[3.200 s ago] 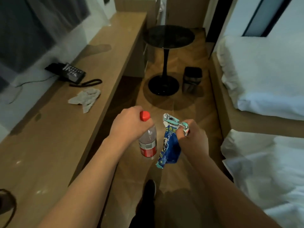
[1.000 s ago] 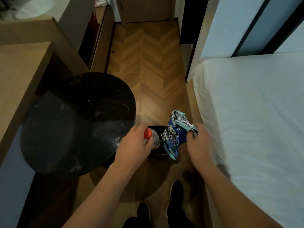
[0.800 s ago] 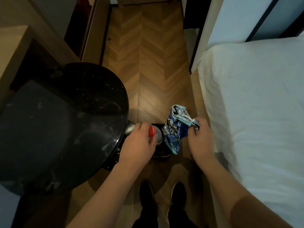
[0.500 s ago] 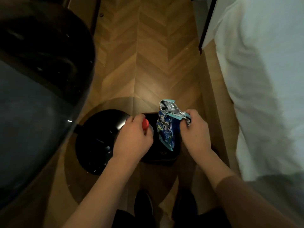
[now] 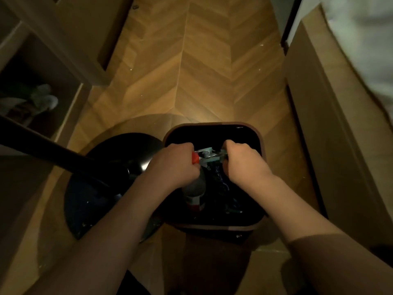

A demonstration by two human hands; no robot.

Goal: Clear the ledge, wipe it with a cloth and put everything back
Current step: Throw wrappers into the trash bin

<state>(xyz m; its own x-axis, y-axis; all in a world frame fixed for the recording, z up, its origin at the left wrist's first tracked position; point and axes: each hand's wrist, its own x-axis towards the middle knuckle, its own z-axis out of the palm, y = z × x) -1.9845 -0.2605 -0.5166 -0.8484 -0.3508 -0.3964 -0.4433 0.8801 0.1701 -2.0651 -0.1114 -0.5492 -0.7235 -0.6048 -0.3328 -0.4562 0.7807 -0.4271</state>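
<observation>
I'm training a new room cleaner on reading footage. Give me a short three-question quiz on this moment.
1. True or false: the left hand holds a red-capped bottle.
2. What does the right hand pinch? A) a cloth B) a blue snack bag C) a phone
3. Fill in: both hands hang over the open ____.

Key: 1 true; 2 B; 3 bin.

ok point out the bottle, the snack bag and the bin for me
bottle (image 5: pixel 194 193): head view, clear body below the left hand
snack bag (image 5: pixel 209 157): head view, crumpled top edge beside the right hand
bin (image 5: pixel 212 125): head view, far rim
</observation>
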